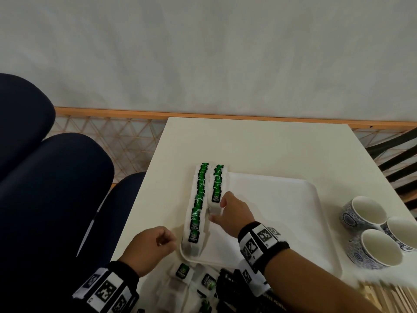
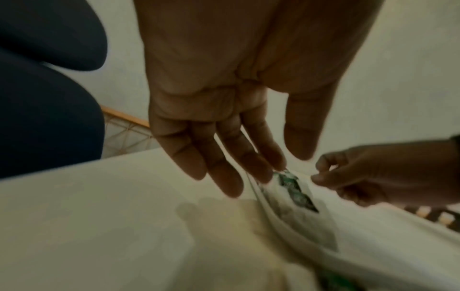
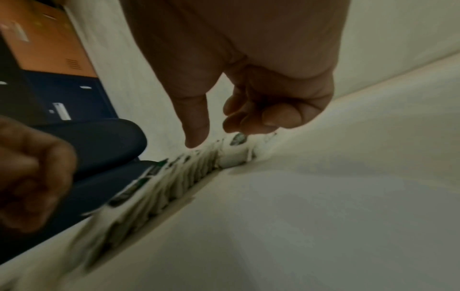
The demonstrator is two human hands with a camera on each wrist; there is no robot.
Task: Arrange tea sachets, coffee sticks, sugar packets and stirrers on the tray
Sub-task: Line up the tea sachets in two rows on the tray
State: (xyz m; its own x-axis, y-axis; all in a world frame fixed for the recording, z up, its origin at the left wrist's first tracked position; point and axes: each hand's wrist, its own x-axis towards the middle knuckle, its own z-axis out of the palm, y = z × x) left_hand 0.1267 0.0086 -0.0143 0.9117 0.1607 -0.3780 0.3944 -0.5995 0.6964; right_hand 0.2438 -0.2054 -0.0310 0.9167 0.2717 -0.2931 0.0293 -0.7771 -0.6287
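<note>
A white tray lies on a white table. Two rows of green-labelled tea sachets stand along its left side: a long left row and a shorter right row. My right hand is at the near end of the right row and pinches the front sachet between thumb and forefinger. In the right wrist view the thumb points down onto the sachet tops. My left hand hovers beside the tray's near left corner and holds nothing. Its fingers hang relaxed.
Loose tea sachets and dark coffee sticks lie at the table's near edge. Three blue-patterned cups stand to the right of the tray. Pale wooden sticks show at the bottom right. Dark blue chairs crowd the left.
</note>
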